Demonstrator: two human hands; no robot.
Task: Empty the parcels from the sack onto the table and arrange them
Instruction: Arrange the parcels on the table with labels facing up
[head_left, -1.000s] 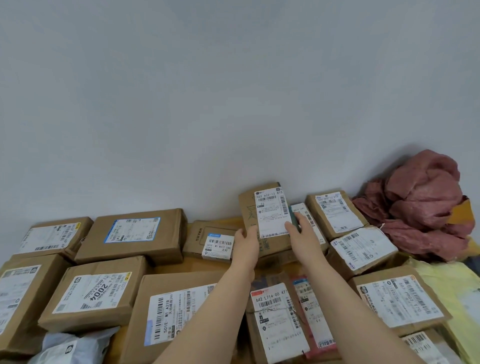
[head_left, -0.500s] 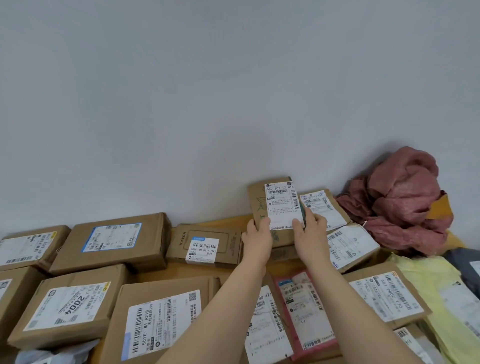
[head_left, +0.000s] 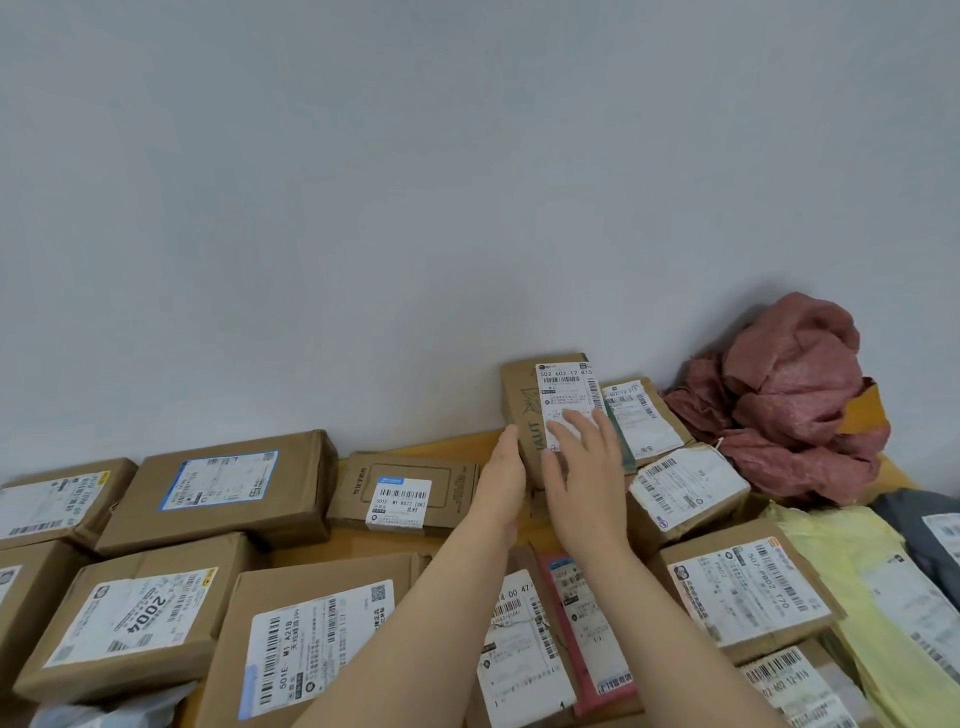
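Seating the small brown parcel at the back of the tabletop, with its far end against the wall. The left grip lies edge-on against the parcel's left side. The right grip rests flat and spread over its white label. Both are released, with the fingers straight and curled round nothing. The step is probably best finished by squaring the parcel with light sideways pressure, keeping the label up and readable, and letting go only once it sits steady. A labelled parcel lies just beside it on the right; whether the two overlap cannot be told. A flat carton lies to the left, across a strip of bare tabletop. The crumpled red sack and the yellow mailers crowd the right corner, so any correction likely has room only leftward.
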